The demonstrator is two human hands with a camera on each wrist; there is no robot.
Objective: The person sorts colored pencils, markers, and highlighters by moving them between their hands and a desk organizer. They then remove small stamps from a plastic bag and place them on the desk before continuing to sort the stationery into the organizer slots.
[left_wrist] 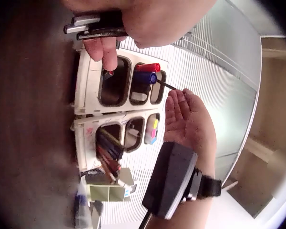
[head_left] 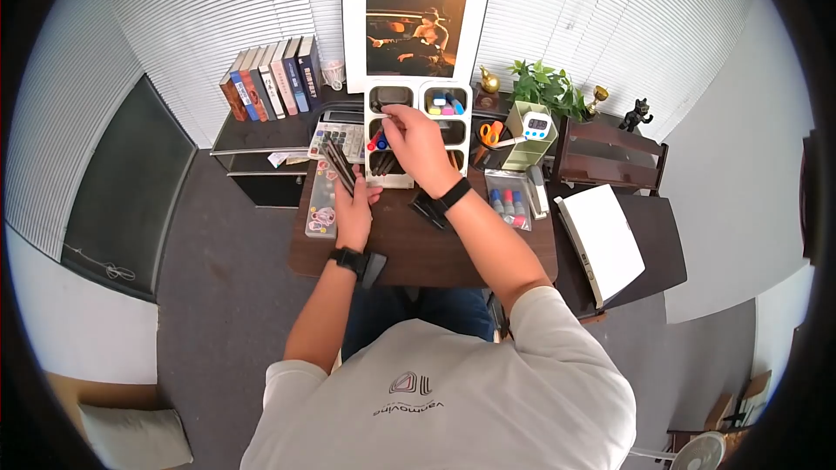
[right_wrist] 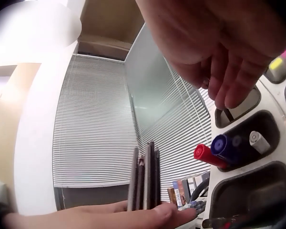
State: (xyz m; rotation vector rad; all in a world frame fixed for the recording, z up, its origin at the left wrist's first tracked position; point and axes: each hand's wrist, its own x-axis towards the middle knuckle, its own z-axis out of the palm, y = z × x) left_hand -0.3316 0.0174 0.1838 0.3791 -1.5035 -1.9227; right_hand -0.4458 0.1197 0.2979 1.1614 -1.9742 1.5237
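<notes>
Several dark pens stick up from my left hand, which grips them at the front left of a white desk organizer. My right hand reaches over the organizer's back left compartment. Its fingers pinch a thin dark pen, which points down into that compartment in the right wrist view. Just in front, a red marker, a blue marker and a white-capped marker stand in the middle left compartment. Highlighters fill the back right one, and pencils stand at the front right.
To the right are a pen cup with orange scissors, a green holder with a white timer, and a bag of small bottles. A clear case and a calculator lie left. A framed poster rises behind.
</notes>
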